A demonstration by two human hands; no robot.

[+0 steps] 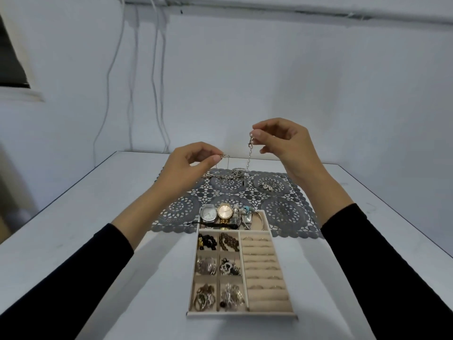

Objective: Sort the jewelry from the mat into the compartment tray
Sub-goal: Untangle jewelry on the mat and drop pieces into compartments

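Right hand (282,143) pinching pearl chain (249,158), dangling below, left hand (188,165) pinching, perhaps, clasp (224,156)

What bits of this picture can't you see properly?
Head view:
Thin chain pinched by the left hand: too fine to follow down.
Pearl chain in the right hand: lower end lost in the tangled pile on the mat.
Tray, small compartments: pieces jumbled, too small to name.
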